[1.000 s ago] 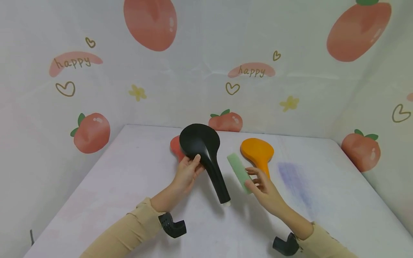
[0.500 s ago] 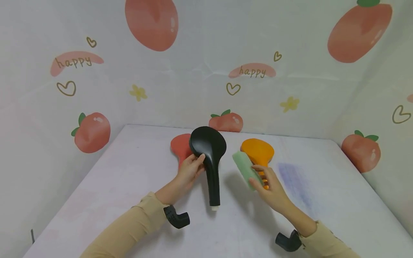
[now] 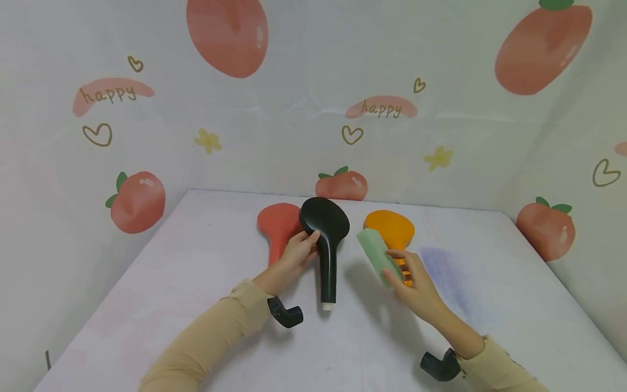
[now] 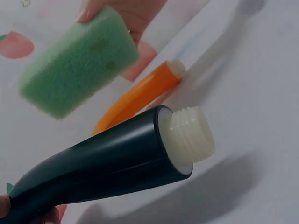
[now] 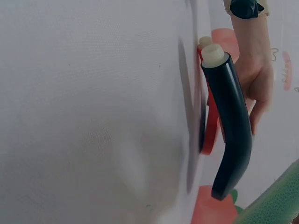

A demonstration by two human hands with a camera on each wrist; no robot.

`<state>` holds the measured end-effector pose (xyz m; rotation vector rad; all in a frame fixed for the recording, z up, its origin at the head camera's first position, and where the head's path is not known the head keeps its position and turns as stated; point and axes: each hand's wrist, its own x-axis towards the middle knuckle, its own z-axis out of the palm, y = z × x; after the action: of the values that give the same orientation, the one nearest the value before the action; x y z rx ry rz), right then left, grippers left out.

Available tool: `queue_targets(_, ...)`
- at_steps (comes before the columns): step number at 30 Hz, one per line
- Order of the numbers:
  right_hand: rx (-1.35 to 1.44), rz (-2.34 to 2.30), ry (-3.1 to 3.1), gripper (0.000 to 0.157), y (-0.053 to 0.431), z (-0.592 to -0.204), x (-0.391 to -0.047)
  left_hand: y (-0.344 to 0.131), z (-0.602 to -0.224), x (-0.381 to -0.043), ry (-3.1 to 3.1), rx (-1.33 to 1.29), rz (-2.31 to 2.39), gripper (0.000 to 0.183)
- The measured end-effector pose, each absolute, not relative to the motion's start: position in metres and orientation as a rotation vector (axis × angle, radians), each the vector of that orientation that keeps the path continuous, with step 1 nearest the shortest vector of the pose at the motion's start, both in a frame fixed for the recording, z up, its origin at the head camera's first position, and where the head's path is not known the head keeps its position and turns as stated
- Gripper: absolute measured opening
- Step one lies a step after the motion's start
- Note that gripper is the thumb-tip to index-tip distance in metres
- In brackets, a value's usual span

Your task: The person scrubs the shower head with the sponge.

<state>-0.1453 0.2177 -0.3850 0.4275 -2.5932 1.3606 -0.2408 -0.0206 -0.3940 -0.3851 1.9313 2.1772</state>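
In the head view my left hand [image 3: 297,251] pinches a black shower head [image 3: 324,219] where its round head meets the handle. The shower head is held above the table, its handle pointing toward me. A pale threaded connector [image 4: 191,135] sticks out of the handle's end in the left wrist view. My right hand [image 3: 415,288] grips a green sponge [image 3: 376,251] between thumb and fingers, to the right of the black shower head and apart from it. Behind the left hand lies a red shower head [image 3: 278,220]. An orange shower head [image 3: 392,224] lies behind the sponge, its handle partly hidden.
The white table [image 3: 196,326] bears a bluish smudge [image 3: 448,277] on its right side. Behind it hangs a white cloth [image 3: 294,130] printed with fruit, hearts and flowers. Each wrist carries a black camera mount [image 3: 286,314].
The left hand has moved right with the black shower head, whose handle has swung to point nearly straight toward me. More of the red shower head shows. The sponge has shifted slightly right and turned.
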Motion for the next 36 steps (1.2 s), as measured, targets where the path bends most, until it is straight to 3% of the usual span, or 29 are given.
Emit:
queue_targets(28, 0.399, 1.327, -2.588, 0.035, 0.222, -0.387, -0.146, -0.006, -0.412, -0.283, 1.842, -0.353, 2.071, 0.046)
queue_targets(36, 0.402, 1.328, -2.593, 0.035, 0.223, -0.389, -0.147, -0.005, -0.453, -0.308, 1.859, -0.305, 2.072, 0.047)
